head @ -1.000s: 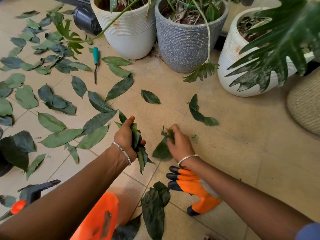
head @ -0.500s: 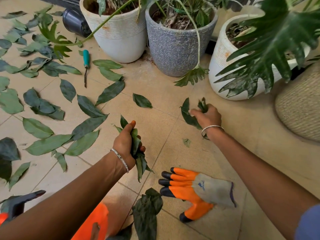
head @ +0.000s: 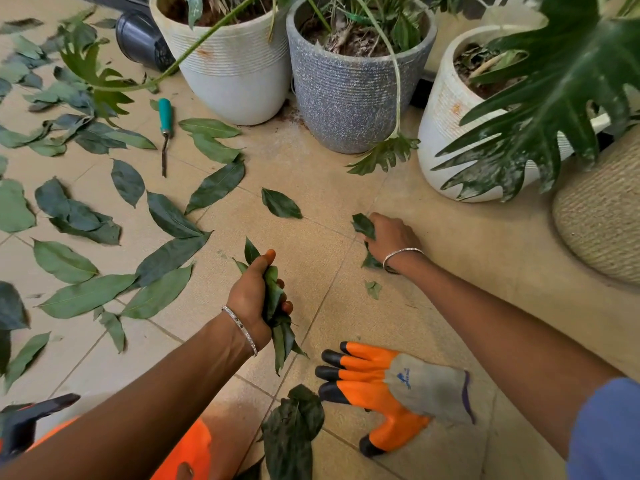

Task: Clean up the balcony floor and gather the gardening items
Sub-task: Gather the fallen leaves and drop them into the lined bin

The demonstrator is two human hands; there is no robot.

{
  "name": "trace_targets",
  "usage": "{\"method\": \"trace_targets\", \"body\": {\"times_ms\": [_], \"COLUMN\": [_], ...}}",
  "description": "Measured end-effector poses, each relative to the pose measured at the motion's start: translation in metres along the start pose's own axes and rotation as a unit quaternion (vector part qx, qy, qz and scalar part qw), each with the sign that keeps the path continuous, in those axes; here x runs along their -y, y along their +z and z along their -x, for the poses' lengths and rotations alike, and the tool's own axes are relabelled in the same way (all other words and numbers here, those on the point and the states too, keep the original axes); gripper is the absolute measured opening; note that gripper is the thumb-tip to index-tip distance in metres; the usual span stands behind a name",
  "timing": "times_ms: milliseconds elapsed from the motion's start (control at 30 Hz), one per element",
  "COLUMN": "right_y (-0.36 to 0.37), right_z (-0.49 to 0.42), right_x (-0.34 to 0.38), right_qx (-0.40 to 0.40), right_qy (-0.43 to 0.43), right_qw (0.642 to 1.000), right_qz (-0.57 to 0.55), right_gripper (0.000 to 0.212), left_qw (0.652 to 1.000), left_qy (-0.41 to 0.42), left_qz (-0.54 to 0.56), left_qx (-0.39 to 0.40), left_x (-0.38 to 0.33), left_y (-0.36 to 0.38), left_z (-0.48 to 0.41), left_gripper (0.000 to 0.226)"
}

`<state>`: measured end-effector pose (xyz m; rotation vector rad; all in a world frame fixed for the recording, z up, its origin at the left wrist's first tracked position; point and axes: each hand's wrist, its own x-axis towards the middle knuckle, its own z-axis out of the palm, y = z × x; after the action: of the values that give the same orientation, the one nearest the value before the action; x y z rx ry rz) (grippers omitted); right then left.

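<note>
Where scattered over the left half of the tiled floor, loose leaves lying flat, some overlapping. At the near left edge, black-and-orange tool, partly cut off. Farther off, teal-handled tool flat on the tiles among the leaves, near a tipped black pot and a white pot.

Near centre, left hand lifted off the floor, clenched round a bunch of leaves, with tips poking out above the thumb and below the palm. Beyond it, 1 single leaf flat on the tiles. Grey pot at the far side.

Right of centre, right hand down at the floor, fingers curled over dark leaves, grasping them against the tiles. Small leaf scrap just near of that wrist.

Nearer, between the 2 forearms, 1 orange glove lying flat, black fingertips pointing left, with 1 large dark leaf just left of it.

Far right, ribbed white pot, woven basket beside it.
</note>
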<state>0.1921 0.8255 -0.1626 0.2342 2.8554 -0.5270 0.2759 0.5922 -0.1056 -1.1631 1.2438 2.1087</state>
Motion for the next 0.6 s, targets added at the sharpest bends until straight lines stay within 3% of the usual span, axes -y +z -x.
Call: {"method": "trace_targets", "body": {"times_ms": [67,100,167,233,300,400,533,600], "right_y": [-0.004,-0.008,-0.017,-0.023,-0.029,-0.038,-0.053,-0.058], "right_z": [0.016,0.026,0.047,0.064,0.072,0.074,0.078,0.087], "right_x": [0.009,0.014,0.022,0.019,0.014,0.004,0.001,0.002], "right_qx": [-0.007,-0.011,-0.002,0.031,0.063,0.096,0.155,0.171], "right_qy": [0.014,0.048,0.158,0.241,0.266,0.246,0.205,0.183], "right_qw": [0.987,0.960,0.848,0.723,0.651,0.600,0.490,0.441], "right_qz": [-0.160,-0.276,-0.506,-0.647,-0.708,-0.755,-0.833,-0.862], "right_gripper": [0.019,0.020,0.018,0.018,0.018,0.016,0.044,0.049], "left_qw": [1.000,1.000,1.000,1.000,1.000,0.999,0.999,0.999], "left_qy": [-0.003,-0.003,-0.002,0.000,0.001,-0.004,-0.007,-0.016], "left_qz": [-0.001,-0.003,-0.005,-0.008,-0.009,-0.013,-0.010,0.005], "left_qx": [0.003,0.005,0.008,0.009,0.016,0.029,0.031,0.035], "left_x": [0.002,0.003,0.004,0.006,0.009,0.015,0.014,0.011], "left_y": [0.002,0.003,0.007,0.012,0.018,0.028,0.036,0.039], "left_z": [0.000,-0.001,-0.001,-0.003,-0.006,-0.009,-0.006,0.004], "left_gripper": [0.029,0.029,0.028,0.027,0.027,0.028,0.028,0.025]}}
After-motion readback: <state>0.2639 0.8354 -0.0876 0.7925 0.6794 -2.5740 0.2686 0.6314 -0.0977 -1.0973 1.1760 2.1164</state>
